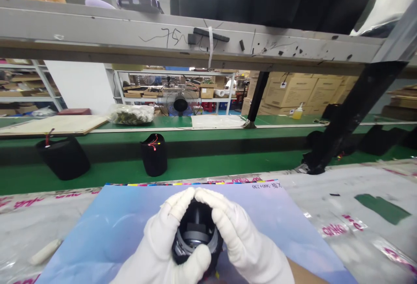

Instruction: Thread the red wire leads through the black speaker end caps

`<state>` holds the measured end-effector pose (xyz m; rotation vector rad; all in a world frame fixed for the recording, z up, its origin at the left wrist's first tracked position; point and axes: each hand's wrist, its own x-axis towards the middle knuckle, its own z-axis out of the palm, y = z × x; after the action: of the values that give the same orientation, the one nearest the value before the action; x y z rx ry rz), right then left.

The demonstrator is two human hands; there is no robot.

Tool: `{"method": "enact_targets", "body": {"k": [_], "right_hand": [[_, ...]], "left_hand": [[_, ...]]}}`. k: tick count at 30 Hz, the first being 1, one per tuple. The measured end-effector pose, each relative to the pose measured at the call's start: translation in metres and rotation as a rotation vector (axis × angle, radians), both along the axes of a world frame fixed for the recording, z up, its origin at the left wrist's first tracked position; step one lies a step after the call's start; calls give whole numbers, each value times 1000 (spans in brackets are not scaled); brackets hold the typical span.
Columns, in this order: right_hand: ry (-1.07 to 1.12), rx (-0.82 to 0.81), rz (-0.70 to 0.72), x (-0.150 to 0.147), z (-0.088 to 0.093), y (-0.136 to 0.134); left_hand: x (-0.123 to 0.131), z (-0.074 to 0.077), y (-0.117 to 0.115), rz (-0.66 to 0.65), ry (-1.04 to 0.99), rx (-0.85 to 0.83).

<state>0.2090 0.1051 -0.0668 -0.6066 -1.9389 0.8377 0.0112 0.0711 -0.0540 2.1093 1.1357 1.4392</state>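
Note:
A black round housing (196,235) with a grey ring inside its open top is held low over a blue-and-purple printed sheet (130,214). My left hand (166,236), in a white glove, wraps its left side, the thumb lying across the near rim. From the right, my right hand (243,236), also in a white glove, curls its fingers round the far and right wall. The fingertips of both hands meet at the far rim. A small yellow bit shows below the housing; its underside is hidden by the hands and the frame edge.
Black cylinders with red wires (154,156) (63,158) stand on the green conveyor belt (208,162) beyond the bench. A dark slanted post (355,114) rises at right, and a shelf beam (130,32) crosses overhead. A green scrap (382,208) lies on the plastic-covered bench.

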Motion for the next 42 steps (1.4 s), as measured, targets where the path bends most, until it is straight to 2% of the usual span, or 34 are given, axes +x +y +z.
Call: {"method": "enact_targets", "body": {"k": [2,4,6,10,11,15,19,24,26,28,29,31,35,39,42], "right_hand": [[-9,-55,12,1,2,-1],[-33,-222,65,5,8,-3],[-106,-310,95,9,13,-6],[-222,-138,23,12,17,-7],[-223,-144,21,11,18,-7],[-217,-348,135,9,28,-6],[-262,-310,89,8,35,-9],[-262,-419,92,9,26,-11],[-293,-379,37,8,22,-10],[-305,-262,-5,6,20,-10],[-305,-212,-17,5,20,-10],[-304,-197,-30,4,21,-10],[-339,-327,-18,5,23,-11],[-312,-333,-2,5,21,-11],[-135,-443,123,4,20,-10]], "left_hand": [[-1,8,0,-14,7,-58],[-3,14,1,-29,12,-106],[-4,17,1,-33,7,-117],[-5,14,1,5,23,-97],[-5,12,1,21,38,-94],[-6,3,3,68,77,-119],[-4,-5,6,114,57,-139],[-1,-3,4,24,-146,-226],[-5,-1,4,55,-30,-185],[-10,-1,8,102,136,-125],[-13,-2,12,104,155,-120],[-17,-4,23,85,49,-164],[-14,-2,41,62,-210,-268],[-6,8,39,77,-298,-292],[-6,14,35,92,-303,-274]]}}
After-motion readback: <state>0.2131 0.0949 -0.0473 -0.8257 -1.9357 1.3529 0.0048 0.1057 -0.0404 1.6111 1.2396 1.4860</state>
